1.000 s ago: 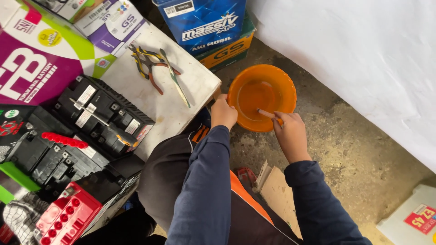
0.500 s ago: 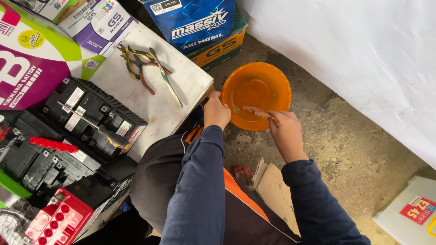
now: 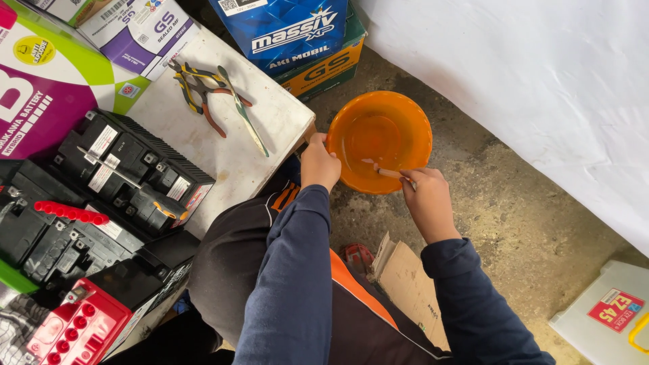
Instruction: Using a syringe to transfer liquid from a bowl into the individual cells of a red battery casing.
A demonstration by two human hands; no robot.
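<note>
An orange plastic bowl (image 3: 405, 118) with liquid in it stands on the concrete floor in front of me. My left hand (image 3: 319, 164) grips its near left rim. My right hand (image 3: 428, 199) is at the near right rim, closed on a thin pale stick (image 3: 388, 173) whose tip dips into the liquid. Both arms wear dark blue sleeves.
A white table (image 3: 233, 155) at my left carries pliers (image 3: 203, 88), a screwdriver (image 3: 245, 115) and several black batteries (image 3: 128, 172). Battery boxes (image 3: 291, 34) stand behind the bowl. White cloth (image 3: 541, 81) covers the right side. Cardboard (image 3: 405, 284) lies by my legs, and a pale case (image 3: 605, 318) lies at the lower right.
The stick's tip has shifted within the liquid from the bowl's middle toward its near side. My left hand has kept its grip on the rim. The view has drifted slightly.
</note>
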